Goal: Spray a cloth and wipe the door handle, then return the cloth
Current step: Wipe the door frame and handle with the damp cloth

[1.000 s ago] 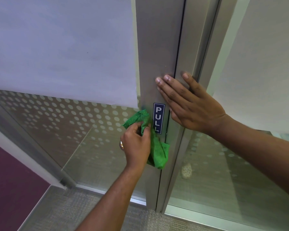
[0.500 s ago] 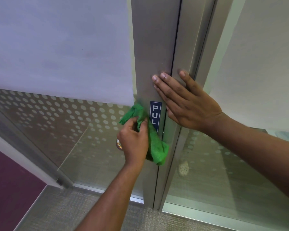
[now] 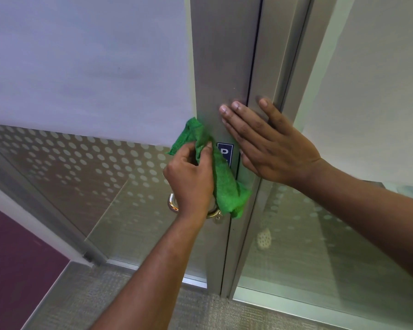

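My left hand grips a green cloth wrapped around the upper part of the door handle, in front of the door's metal stile. The shiny metal handle shows only below my hand, where it curves back to its mount; the rest is hidden by hand and cloth. My right hand lies flat with spread fingers on the stile and the door frame, just right of a blue PULL sign that the cloth partly covers.
The glass door panel on the left has a frosted upper band and a dotted pattern. A fixed glass panel stands to the right. Grey carpet lies below, with a purple wall at the lower left.
My left hand has slid the cloth up the handle, so more of the PULL sign is covered and the handle's lower end shows. My right hand stays flat on the stile.
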